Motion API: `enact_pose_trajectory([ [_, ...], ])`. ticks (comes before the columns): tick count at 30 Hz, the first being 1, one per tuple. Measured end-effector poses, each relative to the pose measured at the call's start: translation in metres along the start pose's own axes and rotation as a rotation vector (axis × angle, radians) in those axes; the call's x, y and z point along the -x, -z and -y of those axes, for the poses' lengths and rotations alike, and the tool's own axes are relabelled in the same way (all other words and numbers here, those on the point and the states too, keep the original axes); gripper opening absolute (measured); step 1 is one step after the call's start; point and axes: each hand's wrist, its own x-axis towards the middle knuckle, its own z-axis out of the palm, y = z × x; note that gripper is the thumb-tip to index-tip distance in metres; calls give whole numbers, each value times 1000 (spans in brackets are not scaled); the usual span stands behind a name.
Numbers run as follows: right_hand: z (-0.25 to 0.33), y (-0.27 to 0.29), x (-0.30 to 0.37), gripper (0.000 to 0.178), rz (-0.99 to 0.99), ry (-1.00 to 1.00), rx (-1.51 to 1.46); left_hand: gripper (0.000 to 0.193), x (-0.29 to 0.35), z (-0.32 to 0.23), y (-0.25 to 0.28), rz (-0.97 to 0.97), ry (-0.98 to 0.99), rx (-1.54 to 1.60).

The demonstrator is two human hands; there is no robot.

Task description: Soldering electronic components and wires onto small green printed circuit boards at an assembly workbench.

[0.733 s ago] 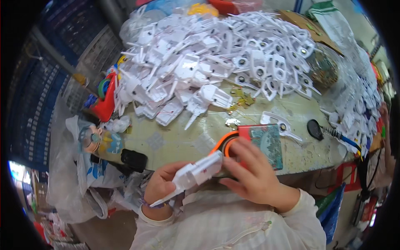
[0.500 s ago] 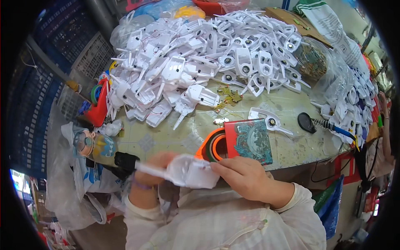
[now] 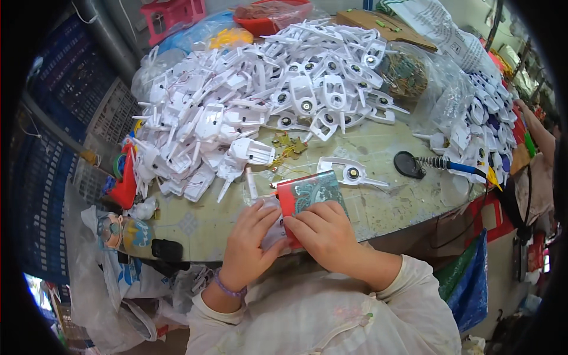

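Note:
A white plastic housing (image 3: 273, 218) with a narrow handle pointing away from me is at the near table edge, largely covered by my hands. My left hand (image 3: 251, 239) is curled round its left side, thumb toward the middle. From the right, my right hand (image 3: 325, 234) is closed with its fingertips at the housing's right edge. Under and behind that hand lies a red box with a teal patterned top (image 3: 319, 190). Just beyond it rests a white frame part with a round dark speaker-like disc (image 3: 353, 173).
Heaped white plastic parts (image 3: 195, 112) cover the far table. Small circuit boards with yellow wires (image 3: 289, 145) lie before the heap. A soldering iron (image 3: 455, 167) in a coil holder stands right. A black object (image 3: 167, 249) and a jar (image 3: 136, 234) sit left. Another person's arm (image 3: 538, 127) shows at far right.
The white housing has turned from pointing left to pointing away from me, and moved up to the table edge. Both hands moved with it. The orange tape ring is now hidden.

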Motion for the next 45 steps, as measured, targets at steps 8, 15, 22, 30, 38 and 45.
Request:
enact_pose_trajectory([
  [8, -47, 22, 7, 24, -289, -203, -157, 38, -12, 1, 1, -13, 1, 52],
  [15, -88, 6, 40, 19, -153, -401, 65, 30, -126, 65, 12, 125, 78, 255],
  [22, -105, -15, 42, 16, 101, -394, 210, 47, -237, 136, -74, -69, 0, -87],
  [30, -114, -20, 48, 11, -41, -573, 297, 69, -306, 167, -94, 4, 297, 281],
  [38, -104, -11, 35, 17, -117, -494, 150, 25, -260, 104, -16, -34, 345, 764],
  [45, -97, -13, 32, 35, -363, -511, -101, 15, -147, 27, -6, 45, -396, 147],
])
